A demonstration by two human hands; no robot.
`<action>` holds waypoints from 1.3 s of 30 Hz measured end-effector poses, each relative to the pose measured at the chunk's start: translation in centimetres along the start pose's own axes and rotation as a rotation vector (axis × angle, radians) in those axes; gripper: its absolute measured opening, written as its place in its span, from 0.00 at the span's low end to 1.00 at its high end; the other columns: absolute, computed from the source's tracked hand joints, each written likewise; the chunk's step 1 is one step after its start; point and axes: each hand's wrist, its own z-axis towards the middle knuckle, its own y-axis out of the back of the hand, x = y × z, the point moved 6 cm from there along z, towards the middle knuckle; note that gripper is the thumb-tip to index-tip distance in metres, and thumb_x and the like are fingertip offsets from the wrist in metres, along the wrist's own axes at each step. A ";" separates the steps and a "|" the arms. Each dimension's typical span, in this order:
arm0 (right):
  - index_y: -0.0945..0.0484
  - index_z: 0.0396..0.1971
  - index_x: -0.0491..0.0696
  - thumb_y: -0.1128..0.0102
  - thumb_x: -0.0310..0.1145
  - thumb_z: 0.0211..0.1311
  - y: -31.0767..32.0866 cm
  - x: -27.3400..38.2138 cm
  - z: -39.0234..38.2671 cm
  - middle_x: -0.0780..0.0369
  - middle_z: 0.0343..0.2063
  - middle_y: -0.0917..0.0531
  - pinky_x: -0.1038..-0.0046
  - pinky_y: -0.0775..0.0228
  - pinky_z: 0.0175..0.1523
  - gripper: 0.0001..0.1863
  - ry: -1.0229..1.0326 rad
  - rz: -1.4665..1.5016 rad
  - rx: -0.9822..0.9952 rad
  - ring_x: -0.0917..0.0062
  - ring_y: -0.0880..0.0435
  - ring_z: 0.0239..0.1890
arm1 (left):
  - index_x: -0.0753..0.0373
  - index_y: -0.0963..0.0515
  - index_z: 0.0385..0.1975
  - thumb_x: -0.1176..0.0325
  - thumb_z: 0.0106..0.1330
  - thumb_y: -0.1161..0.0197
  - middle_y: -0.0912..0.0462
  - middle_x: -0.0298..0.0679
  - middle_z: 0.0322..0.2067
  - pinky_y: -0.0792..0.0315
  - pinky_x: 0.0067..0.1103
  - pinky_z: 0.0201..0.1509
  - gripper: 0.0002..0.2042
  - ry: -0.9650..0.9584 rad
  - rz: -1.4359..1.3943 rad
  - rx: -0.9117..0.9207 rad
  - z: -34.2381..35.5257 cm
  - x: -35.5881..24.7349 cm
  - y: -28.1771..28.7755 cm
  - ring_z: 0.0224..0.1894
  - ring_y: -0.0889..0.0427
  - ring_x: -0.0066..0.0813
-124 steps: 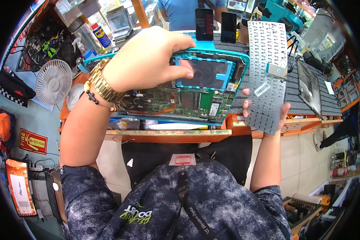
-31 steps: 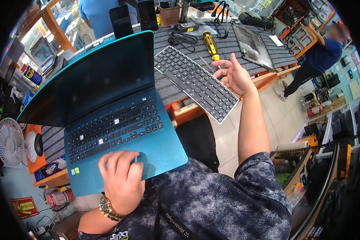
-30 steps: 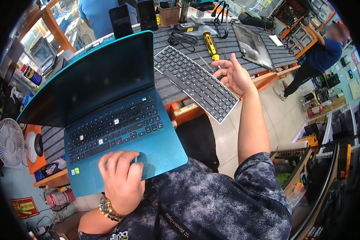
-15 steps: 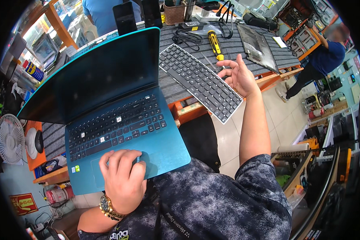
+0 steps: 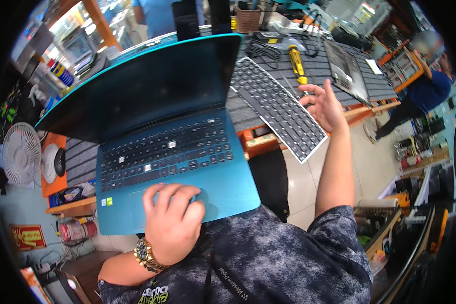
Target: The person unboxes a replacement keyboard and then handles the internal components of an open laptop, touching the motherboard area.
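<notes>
An open teal laptop rests in front of me with its dark screen raised; several spots on its keyboard show pale where keycaps are absent. Over the palm rest and touchpad, my left hand has its fingers curled, and a small teal bit shows by the index finger, too hidden to name. To the right, a loose black keyboard with a silver frame lies slantwise, its near end jutting past the table edge. My right hand is beside that keyboard's right edge, palm up, fingers apart, holding nothing visible.
A yellow screwdriver, a black cable and a dark laptop cover panel lie on the striped table mat. At left stand a white fan and a spray can. Another person is at far right.
The whole view has shifted, so the laptop, loose keyboard and both hands appear farther right. Relative to the laptop and keyboard, my hands stay in nearly the same places.
</notes>
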 end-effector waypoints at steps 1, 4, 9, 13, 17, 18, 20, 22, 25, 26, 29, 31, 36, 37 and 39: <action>0.23 0.71 0.42 0.62 0.76 0.88 -0.1 0.0 -0.2 0.53 0.42 0.08 0.75 0.16 0.32 0.47 0.001 -0.020 -0.024 0.73 0.07 0.29 | 0.62 0.17 0.38 0.78 0.49 0.24 0.13 0.40 0.52 0.27 0.51 0.66 0.15 0.019 0.021 0.002 0.0 0.1 0.1 0.57 0.14 0.46; 0.23 0.71 0.43 0.64 0.76 0.88 0.1 0.0 -0.1 0.54 0.41 0.08 0.74 0.16 0.31 0.48 0.005 -0.042 -0.018 0.75 0.08 0.28 | 0.60 0.16 0.38 0.77 0.50 0.26 0.12 0.37 0.52 0.30 0.52 0.70 0.15 0.008 0.014 0.015 -0.3 0.1 0.1 0.57 0.14 0.42; 0.24 0.71 0.39 0.68 0.72 0.92 -1.0 0.3 -0.2 0.53 0.40 0.08 0.74 0.14 0.28 0.46 0.004 -0.012 -0.034 0.72 0.06 0.27 | 0.58 0.17 0.40 0.78 0.48 0.28 0.13 0.36 0.53 0.30 0.52 0.70 0.17 0.017 -0.003 0.012 -0.6 0.3 0.0 0.58 0.15 0.41; 0.25 0.71 0.40 0.67 0.71 0.92 -0.7 0.3 -0.1 0.53 0.39 0.08 0.73 0.13 0.28 0.46 0.006 -0.010 -0.042 0.72 0.05 0.28 | 0.58 0.18 0.39 0.77 0.48 0.28 0.13 0.35 0.53 0.30 0.52 0.70 0.16 0.011 0.002 0.006 -0.5 0.3 0.1 0.58 0.14 0.40; 0.25 0.71 0.40 0.68 0.71 0.92 -0.9 0.2 0.0 0.53 0.39 0.08 0.73 0.13 0.28 0.46 0.008 -0.012 -0.037 0.72 0.05 0.27 | 0.58 0.19 0.38 0.77 0.50 0.27 0.13 0.34 0.53 0.30 0.52 0.70 0.15 0.010 0.008 0.000 -0.6 0.2 0.2 0.58 0.14 0.39; 0.25 0.71 0.40 0.68 0.71 0.92 -1.0 0.2 0.0 0.53 0.39 0.08 0.73 0.14 0.27 0.45 0.012 -0.017 -0.044 0.72 0.06 0.27 | 0.58 0.19 0.38 0.77 0.50 0.27 0.13 0.34 0.53 0.30 0.52 0.70 0.15 0.012 0.010 0.000 -0.6 0.3 0.2 0.58 0.14 0.39; 0.25 0.71 0.40 0.67 0.71 0.92 -1.0 0.1 0.0 0.53 0.39 0.08 0.74 0.14 0.27 0.46 0.009 -0.019 -0.045 0.72 0.06 0.27 | 0.58 0.19 0.38 0.77 0.51 0.27 0.12 0.34 0.53 0.30 0.51 0.71 0.14 0.004 0.017 -0.001 -0.6 0.2 0.1 0.58 0.14 0.39; 0.25 0.72 0.40 0.66 0.72 0.91 -0.6 0.2 -0.4 0.53 0.40 0.08 0.74 0.15 0.28 0.46 0.009 -0.024 -0.063 0.73 0.06 0.27 | 0.58 0.19 0.38 0.76 0.51 0.27 0.12 0.35 0.52 0.30 0.51 0.71 0.14 -0.002 0.014 0.004 -0.4 0.1 0.1 0.58 0.14 0.39; 0.24 0.72 0.42 0.63 0.75 0.88 0.2 -0.1 -0.5 0.54 0.41 0.09 0.72 0.14 0.34 0.48 0.022 -0.026 -0.026 0.72 0.07 0.30 | 0.59 0.19 0.38 0.76 0.51 0.27 0.12 0.35 0.52 0.29 0.51 0.70 0.14 -0.010 0.003 0.025 0.2 -0.2 0.3 0.58 0.14 0.40; 0.23 0.72 0.42 0.63 0.75 0.88 0.2 0.0 -0.6 0.54 0.42 0.09 0.72 0.14 0.35 0.48 0.009 -0.036 -0.025 0.72 0.07 0.31 | 0.59 0.19 0.38 0.76 0.51 0.26 0.12 0.36 0.51 0.29 0.51 0.70 0.14 0.001 0.001 0.034 0.3 -0.2 0.3 0.58 0.14 0.40; 0.23 0.72 0.43 0.62 0.76 0.88 0.1 -0.1 0.3 0.53 0.42 0.08 0.72 0.13 0.35 0.48 -0.013 -0.029 0.007 0.70 0.06 0.32 | 0.60 0.18 0.38 0.78 0.51 0.26 0.12 0.36 0.51 0.29 0.51 0.69 0.14 0.003 0.028 0.010 -0.1 -0.2 0.0 0.57 0.13 0.42; 0.23 0.71 0.43 0.64 0.74 0.89 -0.5 -0.1 0.5 0.51 0.43 0.08 0.72 0.13 0.35 0.46 -0.012 -0.011 0.014 0.71 0.06 0.32 | 0.61 0.18 0.38 0.79 0.50 0.26 0.12 0.38 0.50 0.28 0.52 0.69 0.15 -0.005 0.003 0.002 0.0 -0.4 -0.2 0.56 0.13 0.44; 0.22 0.70 0.43 0.66 0.72 0.91 0.2 0.1 0.0 0.51 0.43 0.07 0.76 0.19 0.31 0.45 0.003 -0.013 0.010 0.73 0.07 0.30 | 0.63 0.19 0.38 0.79 0.49 0.24 0.12 0.40 0.51 0.28 0.52 0.68 0.16 0.005 0.017 0.016 0.3 -0.3 -0.3 0.56 0.14 0.46; 0.22 0.70 0.43 0.66 0.72 0.91 0.1 0.0 0.0 0.51 0.43 0.07 0.77 0.20 0.30 0.45 0.003 -0.015 0.026 0.74 0.07 0.29 | 0.64 0.19 0.38 0.79 0.49 0.24 0.12 0.40 0.51 0.28 0.53 0.68 0.16 0.005 0.020 0.018 0.3 -0.4 -0.3 0.56 0.14 0.46; 0.22 0.70 0.43 0.66 0.72 0.91 0.2 -0.1 -0.1 0.51 0.43 0.07 0.77 0.21 0.31 0.45 0.004 -0.020 0.009 0.75 0.07 0.29 | 0.64 0.19 0.38 0.79 0.50 0.24 0.12 0.40 0.51 0.28 0.53 0.68 0.16 0.003 0.025 0.020 0.3 -0.4 -0.3 0.56 0.14 0.46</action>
